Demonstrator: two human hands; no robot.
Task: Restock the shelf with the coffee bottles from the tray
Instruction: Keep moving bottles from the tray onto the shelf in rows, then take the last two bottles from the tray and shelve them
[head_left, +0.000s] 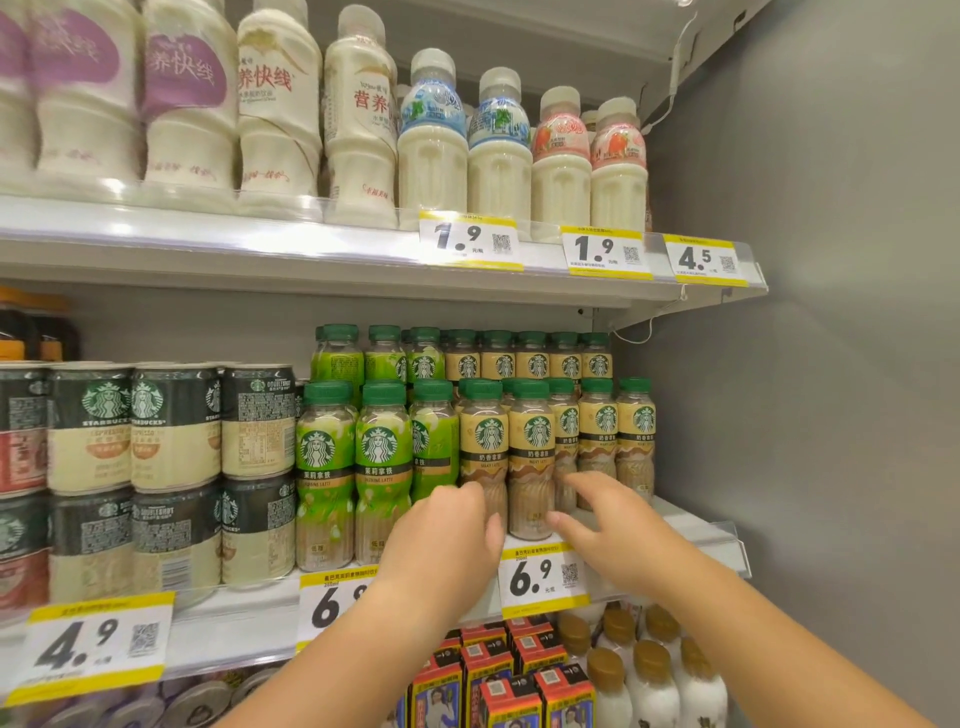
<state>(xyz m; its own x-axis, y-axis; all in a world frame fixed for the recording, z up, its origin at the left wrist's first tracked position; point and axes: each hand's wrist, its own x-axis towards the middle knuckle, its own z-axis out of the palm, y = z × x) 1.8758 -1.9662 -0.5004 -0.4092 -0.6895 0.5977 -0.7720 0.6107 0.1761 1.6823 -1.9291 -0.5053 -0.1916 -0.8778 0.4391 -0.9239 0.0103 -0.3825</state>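
Note:
Beige-labelled coffee bottles (532, 452) with green caps stand in rows at the right of the middle shelf (691, 525), next to green-labelled latte bottles (382, 457). My left hand (447, 535) is curled around the lower part of the front beige bottle (483, 441), fingers on its left and thumb in front. My right hand (602, 525) is open with fingers spread. Its thumb touches the base of the neighbouring beige bottle and its index finger reaches across the bottle behind. No tray is in view.
Stacked coffee cans (171, 431) fill the left of the middle shelf. Milk drink bottles (431, 156) line the upper shelf. Cartons (488, 680) and white bottles (649, 680) sit on the shelf below. A grey side wall (831, 364) closes off the right.

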